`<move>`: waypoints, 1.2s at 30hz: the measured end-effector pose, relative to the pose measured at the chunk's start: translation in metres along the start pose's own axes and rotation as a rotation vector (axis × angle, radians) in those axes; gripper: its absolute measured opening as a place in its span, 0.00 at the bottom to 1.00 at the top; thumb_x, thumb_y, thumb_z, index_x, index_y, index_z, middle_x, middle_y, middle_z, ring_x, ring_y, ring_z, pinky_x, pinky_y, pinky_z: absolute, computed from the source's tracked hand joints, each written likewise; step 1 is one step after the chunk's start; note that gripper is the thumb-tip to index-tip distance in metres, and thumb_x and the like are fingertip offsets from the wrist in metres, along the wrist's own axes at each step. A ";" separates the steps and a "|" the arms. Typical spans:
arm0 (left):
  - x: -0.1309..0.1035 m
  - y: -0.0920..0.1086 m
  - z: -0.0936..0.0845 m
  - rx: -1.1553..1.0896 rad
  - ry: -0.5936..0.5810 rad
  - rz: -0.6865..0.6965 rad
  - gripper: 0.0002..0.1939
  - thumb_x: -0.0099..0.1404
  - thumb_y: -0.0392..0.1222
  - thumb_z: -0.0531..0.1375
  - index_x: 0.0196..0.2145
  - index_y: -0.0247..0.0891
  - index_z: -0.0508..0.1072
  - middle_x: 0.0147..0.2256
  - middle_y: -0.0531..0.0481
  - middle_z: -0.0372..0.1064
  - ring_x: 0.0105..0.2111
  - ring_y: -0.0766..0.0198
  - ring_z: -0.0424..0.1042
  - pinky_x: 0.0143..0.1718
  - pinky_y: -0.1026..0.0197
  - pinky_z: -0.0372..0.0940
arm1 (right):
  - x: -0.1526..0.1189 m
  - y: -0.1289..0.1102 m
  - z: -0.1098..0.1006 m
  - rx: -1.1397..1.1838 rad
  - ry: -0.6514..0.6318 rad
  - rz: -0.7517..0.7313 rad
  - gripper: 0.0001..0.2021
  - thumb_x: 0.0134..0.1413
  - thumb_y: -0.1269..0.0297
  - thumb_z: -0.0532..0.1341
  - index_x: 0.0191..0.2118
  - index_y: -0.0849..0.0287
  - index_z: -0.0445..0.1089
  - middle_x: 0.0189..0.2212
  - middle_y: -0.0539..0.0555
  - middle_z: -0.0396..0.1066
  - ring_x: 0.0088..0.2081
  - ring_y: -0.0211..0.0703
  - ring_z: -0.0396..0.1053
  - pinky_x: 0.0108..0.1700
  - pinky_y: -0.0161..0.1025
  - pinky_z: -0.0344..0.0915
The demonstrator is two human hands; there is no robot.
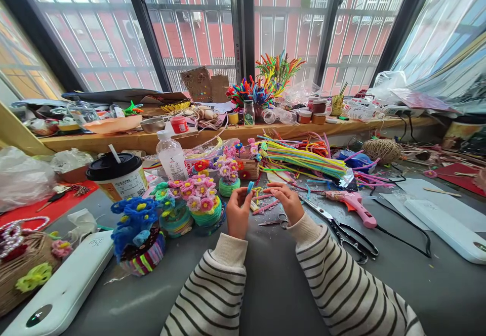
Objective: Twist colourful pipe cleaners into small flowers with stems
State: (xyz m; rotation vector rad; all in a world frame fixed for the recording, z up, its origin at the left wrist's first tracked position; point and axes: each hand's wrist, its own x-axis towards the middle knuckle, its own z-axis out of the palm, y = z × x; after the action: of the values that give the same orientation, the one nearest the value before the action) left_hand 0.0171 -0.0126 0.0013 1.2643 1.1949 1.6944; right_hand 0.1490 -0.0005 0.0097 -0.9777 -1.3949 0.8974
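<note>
My left hand (239,212) is closed, pinching a short, bent piece of light blue pipe cleaner (250,187) between thumb and fingertips. To its right, my right hand (286,202) has its thumb and fingers drawn together; whether anything thin is between them is too small to tell. A reddish strip (262,196) shows by its fingertips, and I cannot tell if it is held. Under the hands lie small scissors (275,221) and cut pink pipe cleaner bits (266,207). Left of my left hand stand pots of pink pipe cleaner flowers (199,194) and blue ones (136,219).
Large scissors (341,229) and a pink glue gun (353,204) with a black cord lie on the right. Behind is a pile of pipe cleaners (304,156). A lidded cup (121,176), a bottle (170,156) and a white device (68,285) stand left.
</note>
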 end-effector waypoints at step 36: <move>0.001 0.002 0.002 -0.136 -0.024 -0.085 0.18 0.44 0.41 0.60 0.33 0.36 0.58 0.20 0.56 0.65 0.23 0.68 0.68 0.29 0.65 0.60 | -0.001 0.002 0.003 0.007 -0.137 0.004 0.13 0.43 0.57 0.54 0.27 0.56 0.72 0.35 0.55 0.66 0.41 0.44 0.62 0.44 0.41 0.57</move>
State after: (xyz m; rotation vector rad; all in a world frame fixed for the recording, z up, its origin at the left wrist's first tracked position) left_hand 0.0185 -0.0119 0.0039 1.1330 1.0851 1.6651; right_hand 0.1461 -0.0003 0.0075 -0.9278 -1.5043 0.9869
